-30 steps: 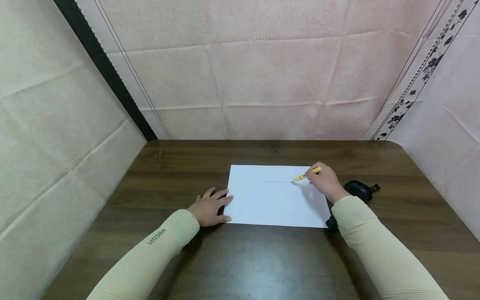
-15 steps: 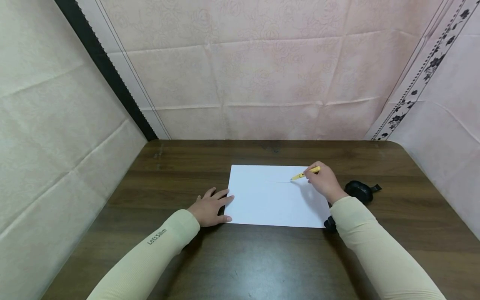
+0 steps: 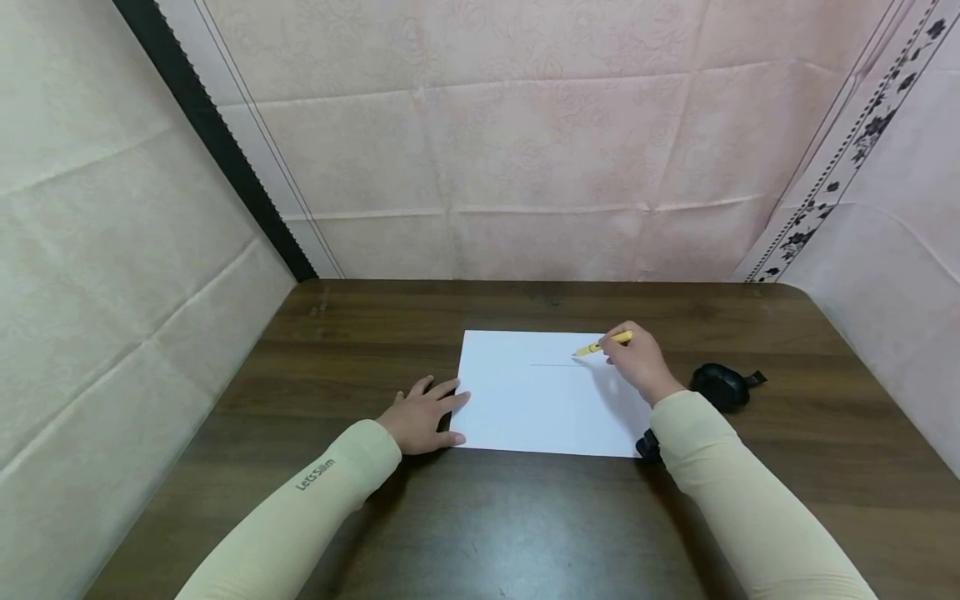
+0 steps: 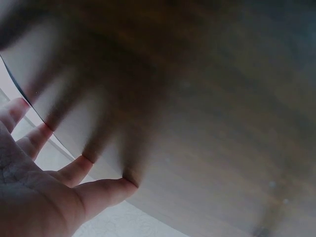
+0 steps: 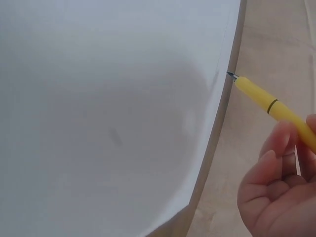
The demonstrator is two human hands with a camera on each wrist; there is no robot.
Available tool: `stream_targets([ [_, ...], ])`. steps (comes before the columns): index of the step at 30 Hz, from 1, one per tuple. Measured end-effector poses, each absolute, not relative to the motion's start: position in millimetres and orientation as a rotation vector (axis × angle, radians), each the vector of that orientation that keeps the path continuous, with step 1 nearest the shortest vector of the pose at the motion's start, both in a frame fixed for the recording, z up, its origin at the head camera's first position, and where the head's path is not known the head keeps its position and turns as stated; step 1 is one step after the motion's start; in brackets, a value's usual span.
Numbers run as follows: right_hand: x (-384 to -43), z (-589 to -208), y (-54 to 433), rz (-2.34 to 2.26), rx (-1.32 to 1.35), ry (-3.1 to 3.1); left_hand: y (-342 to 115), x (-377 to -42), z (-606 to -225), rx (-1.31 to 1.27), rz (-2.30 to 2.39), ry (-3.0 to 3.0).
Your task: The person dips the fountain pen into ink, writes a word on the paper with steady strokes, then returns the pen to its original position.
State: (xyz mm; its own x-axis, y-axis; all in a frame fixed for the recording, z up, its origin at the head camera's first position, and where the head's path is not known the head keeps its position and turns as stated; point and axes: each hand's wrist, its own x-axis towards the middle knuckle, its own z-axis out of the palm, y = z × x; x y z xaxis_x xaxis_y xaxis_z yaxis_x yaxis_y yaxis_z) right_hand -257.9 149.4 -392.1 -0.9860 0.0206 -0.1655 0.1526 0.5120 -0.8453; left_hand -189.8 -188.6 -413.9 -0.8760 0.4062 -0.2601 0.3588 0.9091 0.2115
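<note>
A sheet of white paper [image 3: 525, 408] lies on the brown wooden table, with one thin straight line across its upper part. My right hand [image 3: 636, 358] pinches a yellow fountain pen [image 3: 615, 340] above the sheet's upper right. In the right wrist view the fountain pen [image 5: 269, 103] points its dark metal nib towards the paper [image 5: 98, 74], and the nib appears lifted off it. At the sheet's left edge my left hand [image 3: 422, 417] rests with spread fingers, some fingertips on the paper. The left wrist view shows the left hand [image 4: 44, 187] with its fingertips touching the surface.
A black rounded object with a short strap [image 3: 722, 386] lies on the table right of my right hand. Another small black item [image 3: 648, 446] shows beside the right sleeve, partly hidden. The wooden table [image 3: 480, 517] ends at a pale cloth wall [image 3: 525, 167] behind.
My right hand has moved slightly left and up with the fountain pen, its nib leaving the right end of the line. My left hand stays in place.
</note>
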Motion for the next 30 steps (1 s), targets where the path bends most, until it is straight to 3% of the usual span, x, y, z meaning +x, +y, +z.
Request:
stream_targets([
  [30,-271.7,-390.2,126.2,-1.565,0.254,2.548,-187.5,-188.5,-410.4,0.554,0.223,2.760],
])
